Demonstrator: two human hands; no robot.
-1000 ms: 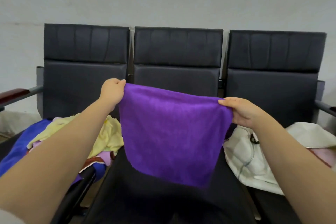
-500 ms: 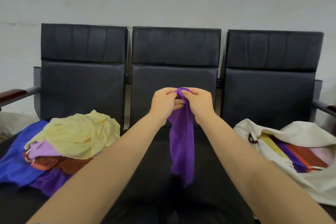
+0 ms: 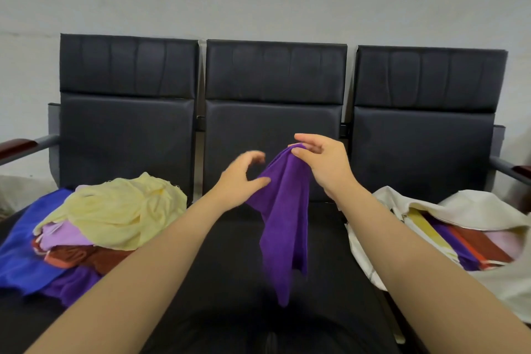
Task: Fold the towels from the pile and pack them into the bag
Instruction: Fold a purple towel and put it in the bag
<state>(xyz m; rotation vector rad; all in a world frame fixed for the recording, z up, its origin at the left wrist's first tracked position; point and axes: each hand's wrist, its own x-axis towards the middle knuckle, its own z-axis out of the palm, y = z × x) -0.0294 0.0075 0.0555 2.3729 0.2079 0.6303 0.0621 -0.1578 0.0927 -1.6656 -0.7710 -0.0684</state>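
Purple towel (image 3: 284,224): doubled lengthwise, hanging in the air above the middle seat (image 3: 230,253) of a black three-seat bench, lower end blurred. Right hand (image 3: 324,167): pinches the towel's top fold between thumb and fingers. Left hand (image 3: 238,181): blurred, fingers loosely spread and grasping nothing, thumb against the towel's left edge. Pile (image 3: 71,241): on the left seat, unfolded; pale yellow towel (image 3: 120,207) on top, lilac, rust and purple cloths beneath, blue towel (image 3: 20,244) at the outer side. Bag (image 3: 359,244): white fabric, lying open on the right seat, folded towels (image 3: 465,247) in yellow, purple, orange, rust and pink inside.
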